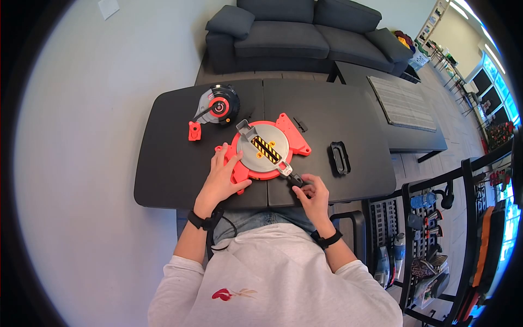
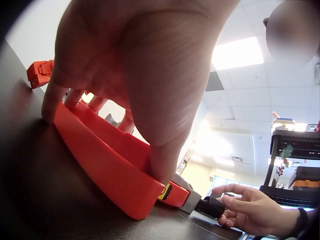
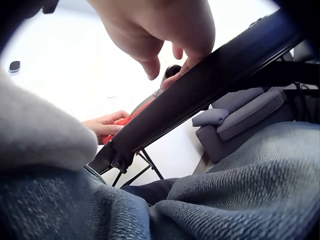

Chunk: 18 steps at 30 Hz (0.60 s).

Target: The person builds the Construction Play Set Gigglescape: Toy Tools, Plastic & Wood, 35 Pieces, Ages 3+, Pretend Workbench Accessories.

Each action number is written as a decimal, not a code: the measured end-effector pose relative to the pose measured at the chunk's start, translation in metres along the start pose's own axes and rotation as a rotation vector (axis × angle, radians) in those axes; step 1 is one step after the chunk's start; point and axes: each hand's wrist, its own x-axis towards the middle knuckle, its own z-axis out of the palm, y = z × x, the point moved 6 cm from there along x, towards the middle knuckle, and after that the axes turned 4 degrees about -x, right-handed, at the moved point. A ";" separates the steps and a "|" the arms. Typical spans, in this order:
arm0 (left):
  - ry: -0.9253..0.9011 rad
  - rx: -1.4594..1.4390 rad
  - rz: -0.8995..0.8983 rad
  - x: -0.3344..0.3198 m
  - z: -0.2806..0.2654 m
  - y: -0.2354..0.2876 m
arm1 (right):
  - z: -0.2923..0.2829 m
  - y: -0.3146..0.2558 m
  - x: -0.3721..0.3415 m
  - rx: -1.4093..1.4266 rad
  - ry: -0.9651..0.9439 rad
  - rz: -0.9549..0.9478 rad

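A toy miter saw base (image 1: 263,147), red with a round grey turntable and a black-and-yellow striped slot, lies flat on the black table. My left hand (image 1: 219,176) grips its left red wing (image 2: 107,172), thumb at the near end and fingers spread toward the far end. At the front of the turntable, my right hand (image 1: 313,197) pinches the black handle (image 1: 295,180) between thumb and fingers. In the left wrist view this handle (image 2: 212,206) sticks out from a grey arm. The table edge partly hides the right fingertips in the right wrist view.
Behind the left hand stands a grey and black saw head (image 1: 219,104) with a red part (image 1: 194,131) on its arm. A small black piece (image 1: 300,125) lies beside the right wing. Further right is a black oval frame (image 1: 339,158). Shelving (image 1: 406,234) stands on my right.
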 end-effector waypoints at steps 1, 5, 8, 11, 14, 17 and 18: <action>0.000 -0.003 0.000 0.000 0.000 0.000 | 0.000 0.005 0.000 0.036 -0.001 0.056; -0.013 -0.023 -0.013 0.000 -0.002 0.002 | 0.000 0.007 0.000 0.108 0.008 0.166; -0.015 -0.023 -0.016 0.000 -0.002 0.002 | -0.002 -0.016 0.002 0.069 0.040 0.054; -0.001 -0.002 0.004 0.000 0.000 0.000 | -0.001 -0.005 0.001 0.046 0.009 0.036; -0.003 -0.012 -0.001 0.000 -0.001 0.001 | 0.001 0.010 0.001 0.095 -0.028 0.145; -0.011 -0.020 -0.010 0.000 -0.001 0.001 | -0.002 -0.006 0.002 0.081 0.007 0.099; -0.012 -0.019 -0.012 0.000 -0.001 0.001 | -0.003 -0.014 0.003 0.061 0.026 0.053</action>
